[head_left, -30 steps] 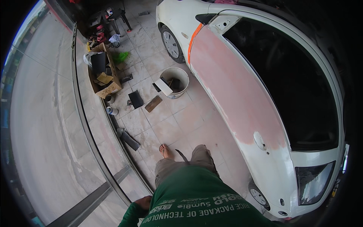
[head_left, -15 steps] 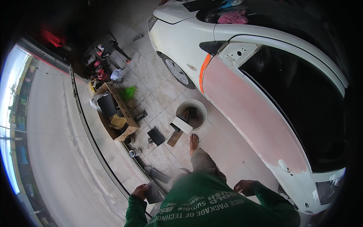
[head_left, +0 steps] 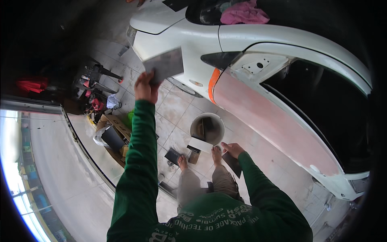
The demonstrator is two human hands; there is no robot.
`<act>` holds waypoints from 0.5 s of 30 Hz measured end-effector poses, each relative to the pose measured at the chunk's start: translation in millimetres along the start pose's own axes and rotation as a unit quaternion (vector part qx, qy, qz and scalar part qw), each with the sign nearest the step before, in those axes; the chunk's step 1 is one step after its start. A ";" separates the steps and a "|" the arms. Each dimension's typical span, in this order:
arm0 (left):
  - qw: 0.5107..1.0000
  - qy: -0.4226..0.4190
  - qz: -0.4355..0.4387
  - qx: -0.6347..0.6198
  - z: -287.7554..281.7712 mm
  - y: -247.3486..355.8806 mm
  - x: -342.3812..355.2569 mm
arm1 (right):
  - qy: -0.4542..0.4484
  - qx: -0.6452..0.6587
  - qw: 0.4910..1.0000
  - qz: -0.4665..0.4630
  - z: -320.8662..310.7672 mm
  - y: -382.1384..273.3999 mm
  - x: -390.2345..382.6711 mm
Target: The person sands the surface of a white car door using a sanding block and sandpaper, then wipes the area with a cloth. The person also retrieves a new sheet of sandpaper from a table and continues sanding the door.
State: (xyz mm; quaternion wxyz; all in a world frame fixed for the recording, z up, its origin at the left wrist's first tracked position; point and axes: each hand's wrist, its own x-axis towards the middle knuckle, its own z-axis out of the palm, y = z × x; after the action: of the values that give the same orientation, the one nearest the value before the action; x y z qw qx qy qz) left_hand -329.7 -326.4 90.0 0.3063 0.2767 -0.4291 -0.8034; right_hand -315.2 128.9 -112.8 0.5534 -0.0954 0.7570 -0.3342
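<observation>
- Two hands are at work: the left hand (head_left: 146, 86) is raised, fingers clamped on the lower edge of a flat grey metal spreader plate (head_left: 164, 64), held up in front of the white car (head_left: 193, 36).
- The right hand (head_left: 232, 149) hangs low, fingers closed on a dark flat blade (head_left: 233, 164), near a round white bucket (head_left: 207, 128).
- Advice: keep the plate level and gripped firmly.
- The car's pink, matte filler panel (head_left: 274, 125) looks smooth; the tiled floor (head_left: 177, 109) is pale.

The left hand (head_left: 146, 86) is raised, gripping a flat grey board (head_left: 164, 64) before the white car (head_left: 242, 44); the right hand (head_left: 232, 149) holds a dark scraper (head_left: 234, 164) near the bucket (head_left: 207, 129).
</observation>
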 end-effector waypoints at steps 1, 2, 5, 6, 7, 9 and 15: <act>0.999 -0.039 0.009 0.012 35.9 6.9 34.8 | -0.035 0.003 0.999 0.012 18.4 0.5 -3.1; 0.995 -0.093 0.018 0.018 55.1 12.4 72.1 | -0.085 -0.017 0.996 0.026 44.1 12.1 -10.3; 0.975 -0.217 0.003 -0.038 110.7 11.6 161.2 | -0.200 -0.037 0.979 0.034 110.1 51.1 -18.3; 0.895 -0.280 0.147 0.314 102.2 6.1 196.8 | -0.209 -0.069 0.974 0.047 133.3 65.9 -28.9; 0.828 -0.334 0.216 0.394 134.0 -23.2 200.6 | -0.198 -0.070 0.974 0.082 164.2 78.6 -43.7; 0.850 -0.368 0.253 0.279 114.7 -6.1 236.1 | -0.226 -0.093 0.964 0.105 197.1 84.8 -65.0; 0.829 -0.351 0.106 0.422 124.3 -0.9 234.1 | -0.255 -0.066 0.946 0.186 272.0 50.7 -99.6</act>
State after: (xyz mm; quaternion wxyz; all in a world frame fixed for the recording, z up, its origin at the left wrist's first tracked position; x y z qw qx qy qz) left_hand -572.2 -432.2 106.1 0.0714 0.0311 -0.8314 -0.5502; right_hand -21.7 109.6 -111.4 0.7729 -0.0713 0.6151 -0.1385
